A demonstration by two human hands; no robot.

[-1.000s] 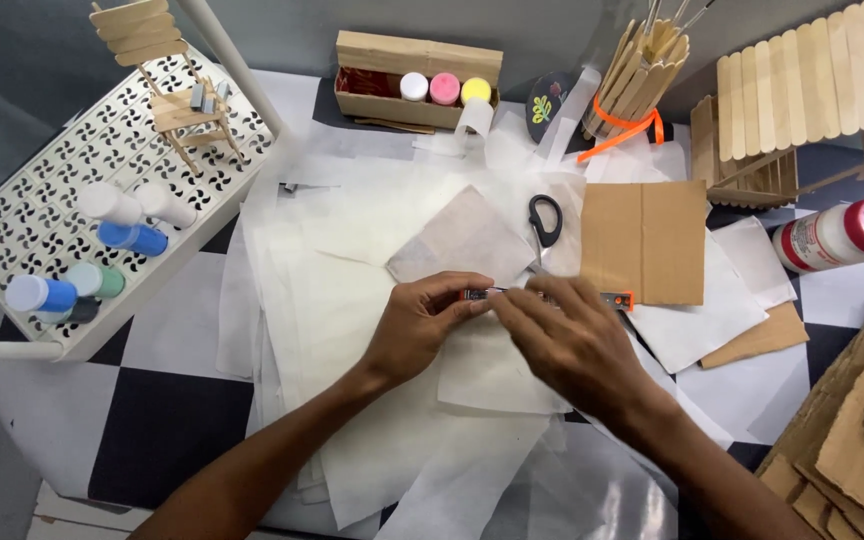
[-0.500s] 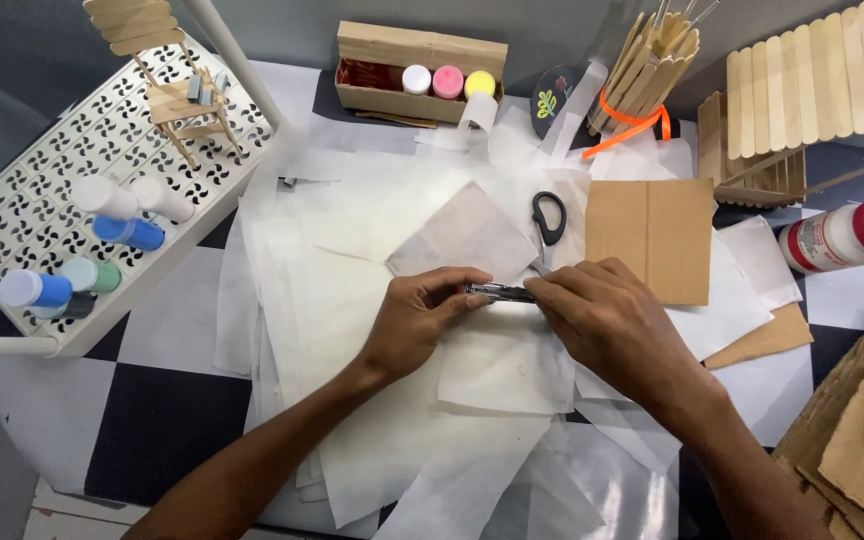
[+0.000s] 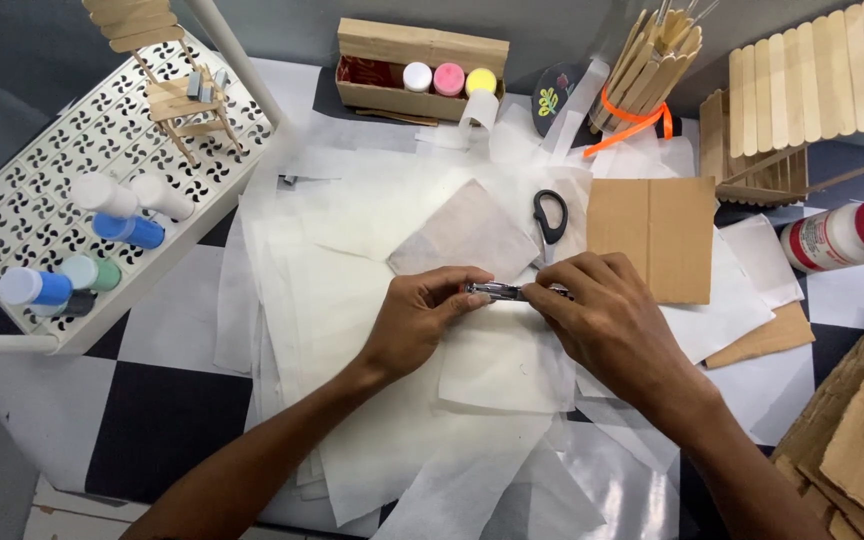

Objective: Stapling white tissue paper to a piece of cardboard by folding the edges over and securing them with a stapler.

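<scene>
Metal tool point(image 3: 497, 292): lies crosswise at desk centre, left hand point(image 3: 420, 318) pinching one end, right hand point(image 3: 607, 320) gripping the other.

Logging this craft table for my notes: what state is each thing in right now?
Left hand: pinching one end of the small metal tool.
Right hand: gripping its other end.
Scissors: closed, lying flat.
Cardboard sheet: flat, creased.
Red-capped bottle: capped, on its side.
Paint jars: lidded, in a box.
</scene>
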